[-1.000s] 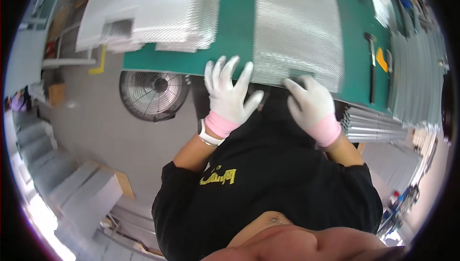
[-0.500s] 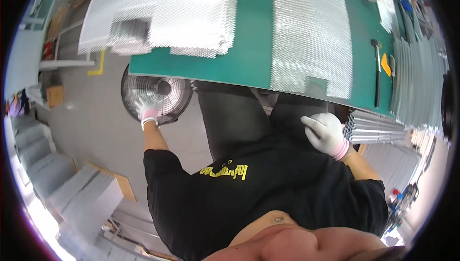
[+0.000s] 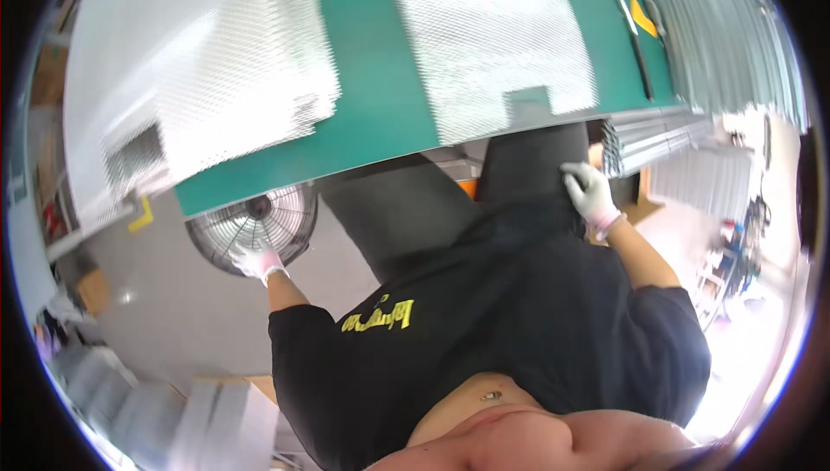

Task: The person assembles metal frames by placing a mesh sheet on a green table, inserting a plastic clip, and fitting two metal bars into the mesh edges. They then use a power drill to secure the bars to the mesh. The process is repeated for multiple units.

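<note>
My left hand (image 3: pixel 258 261), in a white glove with a pink cuff, hangs over the lower part of a round black fan (image 3: pixel 277 222) beside my seat. Its fingers are spread and nothing is in them; whether they touch the fan's guard I cannot tell. Beside my right thigh, my gloved right hand (image 3: pixel 591 194) is empty, its fingers loosely bent and apart. In front of me, a single expanded-metal mesh sheet or thin pile (image 3: pixel 494 34) with a notched corner lies on the green table (image 3: pixel 367 64). A larger stack of mesh sheets (image 3: pixel 203 64) overhangs the table's front edge at the left.
A hammer (image 3: pixel 635 43) with a dark handle lies at the table's right, next to a yellow tool (image 3: pixel 642 18). Upright pleated metal sheets (image 3: pixel 722 34) stand farther right. More pleated panels (image 3: pixel 653 140) are stacked below the table edge. Grey stacks (image 3: pixel 220 428) stand on the floor behind left.
The view has turned, so the table slants and its contents sit farther left. My right hand has moved outward, its fingers spreading slightly. My left hand stays by the fan.
</note>
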A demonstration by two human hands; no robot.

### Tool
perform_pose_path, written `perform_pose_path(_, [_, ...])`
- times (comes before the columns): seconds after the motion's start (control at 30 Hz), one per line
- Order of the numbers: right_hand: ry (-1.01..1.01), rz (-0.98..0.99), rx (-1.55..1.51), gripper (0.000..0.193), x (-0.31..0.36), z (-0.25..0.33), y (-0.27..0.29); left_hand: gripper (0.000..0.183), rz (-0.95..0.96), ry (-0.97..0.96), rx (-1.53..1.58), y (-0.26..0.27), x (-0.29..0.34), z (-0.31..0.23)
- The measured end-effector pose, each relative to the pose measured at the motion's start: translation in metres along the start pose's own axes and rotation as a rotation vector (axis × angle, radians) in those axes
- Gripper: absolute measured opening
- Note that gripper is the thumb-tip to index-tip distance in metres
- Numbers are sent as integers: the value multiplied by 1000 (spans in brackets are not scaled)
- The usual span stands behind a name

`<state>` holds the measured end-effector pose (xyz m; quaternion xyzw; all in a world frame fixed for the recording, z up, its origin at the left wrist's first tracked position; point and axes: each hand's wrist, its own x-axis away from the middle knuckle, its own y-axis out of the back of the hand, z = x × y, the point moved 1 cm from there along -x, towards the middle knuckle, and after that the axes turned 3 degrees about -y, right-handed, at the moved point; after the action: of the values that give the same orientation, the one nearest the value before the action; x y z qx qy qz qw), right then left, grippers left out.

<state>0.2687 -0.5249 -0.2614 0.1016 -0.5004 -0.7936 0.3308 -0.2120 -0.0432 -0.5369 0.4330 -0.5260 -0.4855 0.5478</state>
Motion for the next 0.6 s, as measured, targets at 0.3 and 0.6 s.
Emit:
perform_pose_path(0.3, [-472, -346, -101, 19, 64, -66, -13, 84, 296, 429, 107, -70, 67, -21])
perform_pose_path(0.6, [-884, 74, -316, 26, 135, -157, -48, 74, 888, 512, 40, -117, 22, 50])
